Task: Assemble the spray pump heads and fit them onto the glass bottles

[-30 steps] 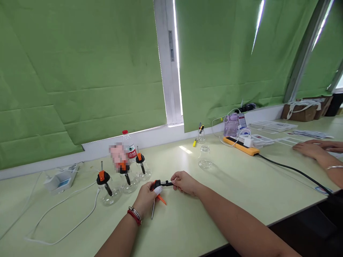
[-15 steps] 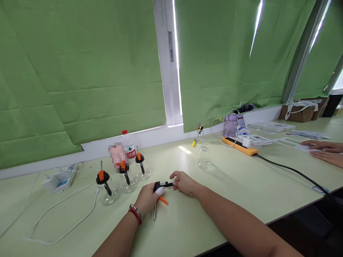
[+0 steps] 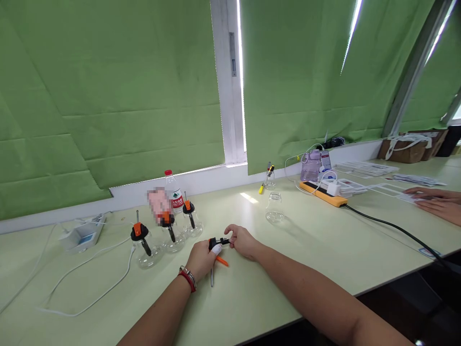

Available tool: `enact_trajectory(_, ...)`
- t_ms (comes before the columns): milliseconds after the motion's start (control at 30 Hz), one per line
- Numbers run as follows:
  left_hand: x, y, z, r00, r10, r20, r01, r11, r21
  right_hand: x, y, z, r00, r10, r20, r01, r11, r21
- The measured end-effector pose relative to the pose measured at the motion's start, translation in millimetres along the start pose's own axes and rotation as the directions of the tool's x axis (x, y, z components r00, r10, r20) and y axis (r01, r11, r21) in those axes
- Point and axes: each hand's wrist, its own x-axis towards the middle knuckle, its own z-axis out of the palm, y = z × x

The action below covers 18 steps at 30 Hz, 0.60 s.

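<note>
My left hand is closed around a black-and-orange bottle top, which has a metal spout and an orange lever pointing towards me. White wrapping covers my left thumb. My right hand pinches the end of the black tube that sticks out of the top. Just left of my hands stand three clear glass bottles fitted with similar black-and-orange tops. Beyond my right hand, a clear glass jar stands upright without a top.
A water bottle and a pixelated pink thing stand behind the fitted bottles. At left lie a white power strip and cables. Screwdrivers stand in a small jar. An orange power strip lies right. Another person's hands touch papers.
The view has shifted slightly. Both hands keep their grip on the bottle top and its tube, with little visible movement between them.
</note>
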Motion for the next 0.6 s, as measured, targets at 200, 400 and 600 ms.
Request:
enact_trajectory(200,1.4,0.6,-0.5,1.000,0.004,-0.013,-0.004,1.000,0.006,-0.8,-0.9,-2.0,1.000,-0.001,0.011,0.002,0.999,-0.038)
enact_trajectory(400,1.4,0.6,0.3,1.000,0.012,-0.027,-0.012,1.000,0.001,0.4,0.1,-3.6,1.000,0.008,0.028,-0.006,0.997,-0.074)
enact_trajectory(600,1.8,0.5,0.6,0.999,0.017,-0.029,-0.017,1.000,-0.008,1.1,1.4,-5.2,0.998,0.011,0.054,-0.005,0.995,-0.100)
